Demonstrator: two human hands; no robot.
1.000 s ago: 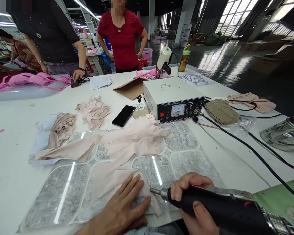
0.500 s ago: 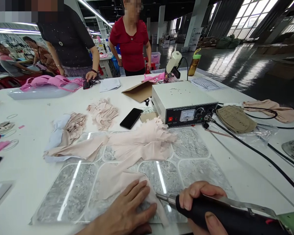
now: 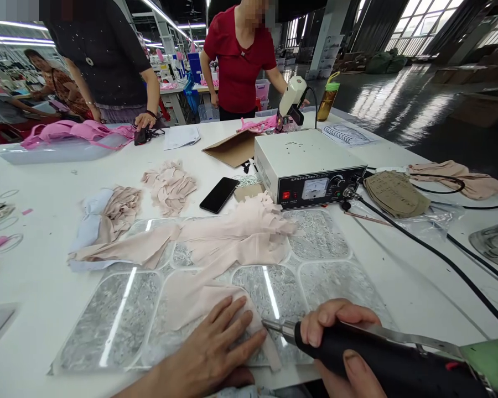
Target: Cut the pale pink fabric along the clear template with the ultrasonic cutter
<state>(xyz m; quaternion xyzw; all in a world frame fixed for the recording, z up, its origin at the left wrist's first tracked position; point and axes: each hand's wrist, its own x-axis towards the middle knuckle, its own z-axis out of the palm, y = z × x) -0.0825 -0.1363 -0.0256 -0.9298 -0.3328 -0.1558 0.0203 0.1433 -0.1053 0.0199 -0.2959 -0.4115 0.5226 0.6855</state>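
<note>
My left hand (image 3: 222, 344) lies flat with its fingers spread on a thin beige fabric piece (image 3: 186, 296), pressing it to a clear-topped, grey-patterned mat (image 3: 108, 318). My right hand (image 3: 340, 326) is wrapped round the black handle of a handheld ultrasonic cutter (image 3: 382, 359). Its metal tip points left and meets the fabric's right edge, just beyond my left fingers. A narrow strip of the same fabric hangs down beside my left thumb. More beige cut pieces (image 3: 236, 226) lie heaped at the mat's far side.
A white control box (image 3: 311, 160) stands behind the mat, its black cable running right. Near it lie a phone (image 3: 219, 194), beige scraps (image 3: 170, 187), a bundle (image 3: 99, 215) and brown patterns (image 3: 396, 193). A bottle (image 3: 328, 99) stands farther back. Two people stand across the table.
The view has shifted slightly. My hands and the cutter keep nearly the same place on the fabric, with the tip at its edge. The person in red has leaned over, reaching an arm rightward.
</note>
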